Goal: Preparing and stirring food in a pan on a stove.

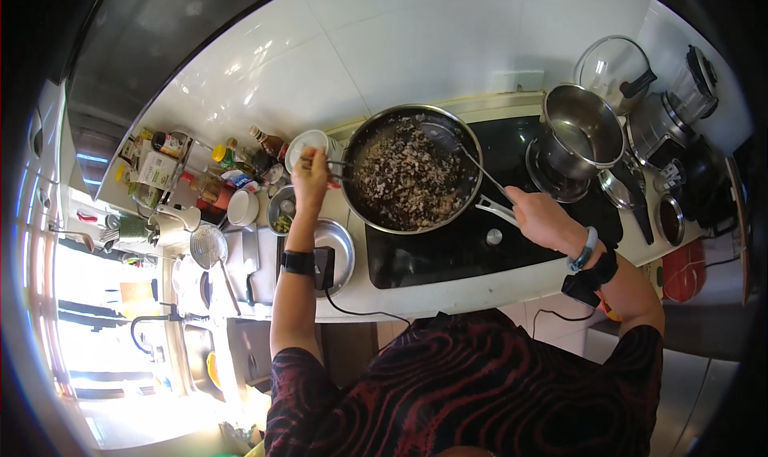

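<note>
A wide frying pan [414, 110] sits on the black glass cooktop [432, 256], filled with dark, crumbly minced food [411, 178]. My left hand [311, 178] is closed at the pan's metal loop handle [340, 163] on the left side; the fingers partly hide it. A bit of red shows beside that hand. In my right hand [540, 217] is the thin metal shaft of a spatula [489, 178], whose broad head rests in the food at the pan's upper right. The pan's long handle [498, 209] runs beneath my right hand.
Right of the pan stand a deep steel pot [582, 133], a glass lid [612, 67] and a blender [690, 91]. Leftward are a white lidded container [309, 145], a small metal bowl [279, 208], a steel basin [342, 253], a cleaver [250, 253], a skimmer [208, 247] and seasoning bottles [225, 154].
</note>
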A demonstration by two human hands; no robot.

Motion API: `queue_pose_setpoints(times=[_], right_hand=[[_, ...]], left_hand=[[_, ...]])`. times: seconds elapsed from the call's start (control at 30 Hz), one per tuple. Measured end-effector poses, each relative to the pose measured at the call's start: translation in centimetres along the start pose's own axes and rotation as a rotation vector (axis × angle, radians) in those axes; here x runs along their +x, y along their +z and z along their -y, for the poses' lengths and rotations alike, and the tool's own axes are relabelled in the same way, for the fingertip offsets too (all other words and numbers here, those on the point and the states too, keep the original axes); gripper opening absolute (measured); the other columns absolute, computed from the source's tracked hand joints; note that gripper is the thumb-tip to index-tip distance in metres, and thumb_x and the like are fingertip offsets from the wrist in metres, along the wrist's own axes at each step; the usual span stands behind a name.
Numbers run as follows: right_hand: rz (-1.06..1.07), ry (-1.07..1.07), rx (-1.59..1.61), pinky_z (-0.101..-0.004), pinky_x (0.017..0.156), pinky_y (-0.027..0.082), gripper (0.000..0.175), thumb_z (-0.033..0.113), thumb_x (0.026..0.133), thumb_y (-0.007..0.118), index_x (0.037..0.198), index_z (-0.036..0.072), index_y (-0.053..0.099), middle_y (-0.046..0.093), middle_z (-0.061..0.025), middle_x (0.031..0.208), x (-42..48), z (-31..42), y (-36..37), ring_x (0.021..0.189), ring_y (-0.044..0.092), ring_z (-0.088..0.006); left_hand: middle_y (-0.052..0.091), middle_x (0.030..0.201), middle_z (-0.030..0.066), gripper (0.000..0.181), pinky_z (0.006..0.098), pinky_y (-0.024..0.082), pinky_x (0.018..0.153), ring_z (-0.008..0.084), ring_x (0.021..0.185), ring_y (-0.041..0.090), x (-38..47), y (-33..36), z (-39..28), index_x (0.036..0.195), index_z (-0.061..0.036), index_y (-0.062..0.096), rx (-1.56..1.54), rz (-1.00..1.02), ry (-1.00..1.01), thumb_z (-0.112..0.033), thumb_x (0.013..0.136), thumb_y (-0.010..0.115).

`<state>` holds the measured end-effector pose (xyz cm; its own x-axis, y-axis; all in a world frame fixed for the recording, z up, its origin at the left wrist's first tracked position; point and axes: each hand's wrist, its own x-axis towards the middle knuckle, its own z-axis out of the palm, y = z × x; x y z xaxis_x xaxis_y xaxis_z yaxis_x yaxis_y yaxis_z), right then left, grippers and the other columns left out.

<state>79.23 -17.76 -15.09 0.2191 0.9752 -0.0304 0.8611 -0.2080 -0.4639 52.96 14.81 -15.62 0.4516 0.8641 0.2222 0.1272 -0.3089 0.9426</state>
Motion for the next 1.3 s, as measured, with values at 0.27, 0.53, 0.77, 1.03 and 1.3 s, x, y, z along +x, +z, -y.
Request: queue_pose_setpoints(times=[0.27,0.53,0.77,1.03,1.3], right_hand=[[0.342,0.394,1.053,-0.0206,0.030,0.026,0.008,0.009,0.085,0.042,0.082,0.003,0.047,0.044,0.0005,0.060,1.8,2.8,-1.5,0.036,0.034,-0.0029],[0.252,0.295,0.968,-0.0222,0.034,0.032,0.015,0.008,0.089,0.040,0.094,0.001,0.052,0.044,0.0005,0.059,-2.1,5.0,-6.3,0.038,0.039,-0.0044],[-0.111,-0.071,0.297,-0.0402,0.062,0.047,0.031,0.008,0.086,0.045,0.115,-0.002,0.050,0.061,-0.0231,0.078,-2.2,3.6,-4.2,0.071,0.061,-0.0356],[-0.096,-0.043,0.186,-0.0395,0.050,0.042,0.027,0.005,0.084,0.044,0.108,-0.002,0.052,0.057,-0.0212,0.069,3.7,-1.3,-1.2,0.055,0.057,-0.0343],[0.546,0.351,1.065,-0.0193,0.031,0.023,0.024,0.011,0.088,0.043,0.110,0.006,0.050,0.041,0.0012,0.059,8.3,0.5,-1.0,0.037,0.030,-0.0026]], left_hand=[[0.048,0.060,0.0061,0.021,0.0408,0.055,0.038,0.0192,0.038,0.051,-0.9,5.6,6.4,0.081,-0.0040,0.047,-0.552,-0.311,-0.386,-0.022,0.092,0.049],[0.048,0.064,0.0054,0.024,0.0422,0.056,0.049,0.0191,0.045,0.053,-0.5,3.1,1.9,0.085,-0.0044,0.049,-0.771,-0.265,-0.257,-0.027,0.093,0.048],[0.051,0.062,0.0053,0.022,0.0296,0.052,0.043,0.0148,0.046,0.053,-0.2,2.0,-3.2,0.084,-0.0020,0.053,-0.450,-0.065,0.144,-0.020,0.095,0.047],[0.047,0.049,0.0022,0.022,0.0250,0.043,0.034,0.0118,0.035,0.048,1.8,0.7,1.7,0.077,-0.0005,0.052,0.149,-0.170,0.146,-0.017,0.092,0.052],[0.047,0.059,0.0048,0.017,0.0344,0.051,0.035,0.0158,0.038,0.049,2.4,5.3,8.0,0.082,-0.0061,0.045,-0.512,-0.289,-0.289,-0.019,0.092,0.049]])
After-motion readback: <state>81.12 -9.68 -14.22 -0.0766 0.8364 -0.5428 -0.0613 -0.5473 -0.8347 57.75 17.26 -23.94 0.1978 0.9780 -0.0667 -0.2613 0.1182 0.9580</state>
